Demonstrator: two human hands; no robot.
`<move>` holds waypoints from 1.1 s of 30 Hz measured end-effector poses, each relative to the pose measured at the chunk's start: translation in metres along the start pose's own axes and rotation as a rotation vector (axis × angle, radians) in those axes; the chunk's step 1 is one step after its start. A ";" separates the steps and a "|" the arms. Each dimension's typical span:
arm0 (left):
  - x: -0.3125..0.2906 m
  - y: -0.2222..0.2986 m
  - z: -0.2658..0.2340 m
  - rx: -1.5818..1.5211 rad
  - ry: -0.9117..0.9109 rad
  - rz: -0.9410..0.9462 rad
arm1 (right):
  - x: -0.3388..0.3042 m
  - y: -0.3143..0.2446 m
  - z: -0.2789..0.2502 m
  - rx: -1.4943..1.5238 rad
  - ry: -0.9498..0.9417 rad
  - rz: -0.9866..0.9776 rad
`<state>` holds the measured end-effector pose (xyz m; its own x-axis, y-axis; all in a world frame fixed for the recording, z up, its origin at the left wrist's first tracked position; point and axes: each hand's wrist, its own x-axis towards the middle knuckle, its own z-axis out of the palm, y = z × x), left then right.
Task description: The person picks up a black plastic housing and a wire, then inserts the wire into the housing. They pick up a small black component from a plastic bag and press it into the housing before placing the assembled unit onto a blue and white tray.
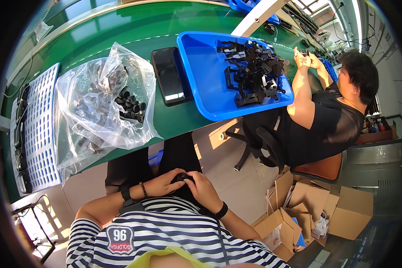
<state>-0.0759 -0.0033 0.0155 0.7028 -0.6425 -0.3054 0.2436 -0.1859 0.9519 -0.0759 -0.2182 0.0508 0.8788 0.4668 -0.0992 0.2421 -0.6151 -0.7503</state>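
Over my lap, below the table's front edge, both hands are closed round a small black part (183,177). My left hand (166,182) grips it from the left, and my right hand (203,191) from the right, with the fingertips meeting on it. Its exact kind cannot be made out, since fingers cover much of it. On the table in front lies an open clear plastic bag (82,118) with several small black round pieces (130,107) in it. A blue tray (200,91) to its right carries a heap of black plastic brackets (254,71).
A black phone (169,76) lies between bag and tray on the green table (176,120). At the left edge stands a white slotted panel (42,134). A co-worker (330,120) sits at the right, handling a small item. Cardboard boxes (350,214) stand on the floor behind.
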 end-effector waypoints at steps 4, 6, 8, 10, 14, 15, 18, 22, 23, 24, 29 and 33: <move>-0.001 -0.009 0.003 -0.003 0.071 0.100 | -0.001 0.000 -0.007 0.080 0.007 -0.060; 0.001 -0.015 0.006 0.035 0.088 0.145 | -0.002 0.003 -0.007 0.110 -0.025 -0.037; 0.002 -0.018 0.009 0.056 0.096 0.168 | -0.001 0.003 -0.004 0.100 -0.031 0.007; 0.004 -0.021 0.012 0.134 0.127 0.222 | -0.001 0.002 0.000 0.084 -0.044 0.096; -0.001 -0.007 0.006 0.103 0.083 0.173 | -0.002 -0.003 0.000 0.078 -0.017 0.106; -0.002 -0.004 0.005 0.066 0.061 0.136 | -0.003 -0.002 0.000 0.081 -0.011 0.112; 0.002 -0.011 0.008 0.095 0.084 0.178 | -0.004 0.004 -0.008 0.151 -0.016 -0.007; 0.000 -0.011 0.008 0.101 0.090 0.136 | 0.002 0.003 0.005 0.084 -0.008 0.060; -0.001 -0.009 0.007 0.097 0.086 0.104 | 0.002 0.003 0.004 0.085 -0.008 0.060; -0.001 -0.008 0.007 0.098 0.086 0.103 | 0.001 0.003 0.002 0.087 -0.008 0.049; 0.000 -0.008 0.006 0.073 0.070 0.152 | -0.003 0.008 -0.008 0.142 -0.056 0.019; 0.002 -0.010 0.006 0.085 0.075 0.151 | 0.000 0.005 0.001 0.107 -0.044 0.043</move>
<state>-0.0811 -0.0074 0.0059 0.7757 -0.6114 -0.1567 0.0760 -0.1559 0.9848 -0.0746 -0.2207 0.0464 0.8681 0.4702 -0.1592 0.1574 -0.5649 -0.8100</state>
